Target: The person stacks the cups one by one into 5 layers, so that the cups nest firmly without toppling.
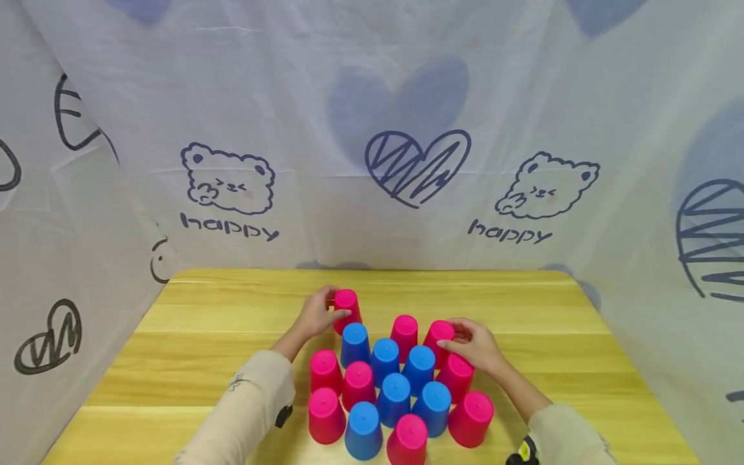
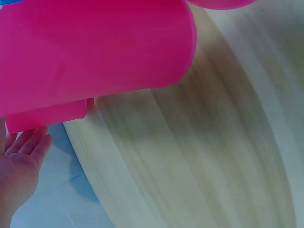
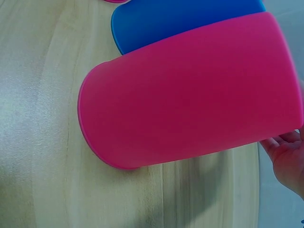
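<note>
Many upside-down pink and blue cups stand close together on the table. My left hand (image 1: pixel 318 314) holds the pink cup (image 1: pixel 347 309) at the back left, thumb on its front and fingers behind. My right hand (image 1: pixel 478 345) has its thumb and fingers around the pink cup (image 1: pixel 438 337) at the back right. Another pink cup (image 1: pixel 404 332) stands between them. In the left wrist view a near pink cup (image 2: pixel 95 52) covers much of the frame, with my left hand (image 2: pixel 21 171) beyond it. A pink cup (image 3: pixel 190 95) partly hides my right hand (image 3: pixel 289 164) in the right wrist view.
Blue cups (image 1: pixel 396 395) fill the middle of the group, with pink cups (image 1: pixel 327 416) along its left, front and right. The wooden table (image 1: pixel 192 349) extends to both sides. A white printed cloth (image 1: pixel 325 213) hangs behind it and at the sides.
</note>
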### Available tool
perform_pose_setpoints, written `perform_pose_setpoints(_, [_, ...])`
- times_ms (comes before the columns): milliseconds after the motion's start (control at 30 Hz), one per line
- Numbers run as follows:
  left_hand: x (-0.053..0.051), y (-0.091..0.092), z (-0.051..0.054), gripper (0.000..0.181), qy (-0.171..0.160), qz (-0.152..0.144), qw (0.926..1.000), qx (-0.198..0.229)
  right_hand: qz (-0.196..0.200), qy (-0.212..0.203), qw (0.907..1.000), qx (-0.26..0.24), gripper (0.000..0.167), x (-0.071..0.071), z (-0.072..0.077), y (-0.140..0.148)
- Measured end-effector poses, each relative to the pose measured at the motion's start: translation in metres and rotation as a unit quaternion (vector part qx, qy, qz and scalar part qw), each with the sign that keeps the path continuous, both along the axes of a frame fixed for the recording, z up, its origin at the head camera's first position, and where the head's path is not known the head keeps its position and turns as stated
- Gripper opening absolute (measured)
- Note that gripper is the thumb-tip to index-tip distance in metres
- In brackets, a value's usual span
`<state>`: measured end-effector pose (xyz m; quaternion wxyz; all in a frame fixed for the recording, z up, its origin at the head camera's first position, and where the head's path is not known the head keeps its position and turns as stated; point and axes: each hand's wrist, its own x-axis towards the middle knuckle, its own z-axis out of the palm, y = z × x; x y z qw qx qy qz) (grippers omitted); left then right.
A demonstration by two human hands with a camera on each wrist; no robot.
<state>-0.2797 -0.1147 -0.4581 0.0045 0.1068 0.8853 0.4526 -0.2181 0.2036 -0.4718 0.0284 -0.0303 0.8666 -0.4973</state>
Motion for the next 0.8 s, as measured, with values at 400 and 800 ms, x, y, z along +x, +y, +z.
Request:
perform_pose_setpoints(400, [-0.010, 0.008, 0.002, 0.043, -0.006, -0.015, 0.9993, -0.035, 0.001, 0.005, 1.0000, 0.006, 0.047, -0.002, 0.003, -0.002])
perform_pose_setpoints(800, [-0.012, 0.023, 0.010, 0.039, -0.001, -0.042, 0.9940, -0.101, 0.002, 0.008, 1.0000, 0.002, 0.045, 0.001, 0.004, -0.001])
